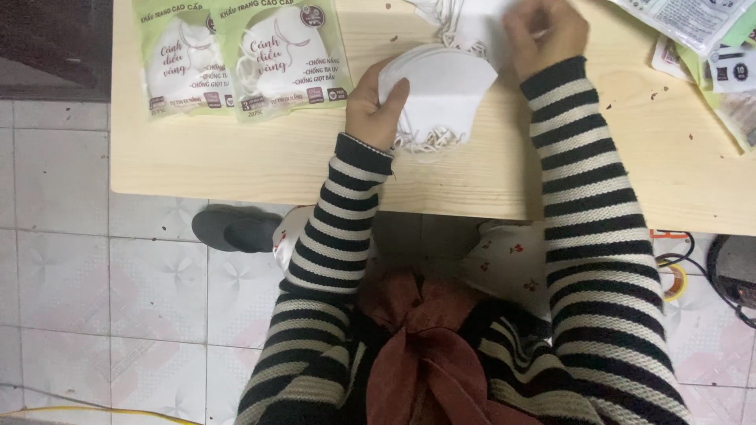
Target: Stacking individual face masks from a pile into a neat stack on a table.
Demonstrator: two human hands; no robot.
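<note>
The left hand [376, 106] is closed around a fanned stack of white fabric face masks [441, 90], thumb across the near edge and fingers hidden beneath, holding the stack just above the pale wooden counter [260, 157]. The masks sit in the middle of the counter near its front edge, with their thin white ear loops [429, 142] spilling out below the stack. The right hand [543, 31] is curled at the far edge of the view over more white masks and loops; whether it pinches anything there I cannot tell.

The stack is fanned unevenly, so a slack grip would likely let the outer masks slide off, and they are close enough to the counter's front edge to drop onto the tiled floor [94, 299]. The loose loops look tangled; pulling one mask free could drag its neighbours along. Two filled green-and-white mask packets [240, 55] lie well to the left, and more packets [709, 39] lie at the right edge, where a sweeping sleeve could push them off.
</note>
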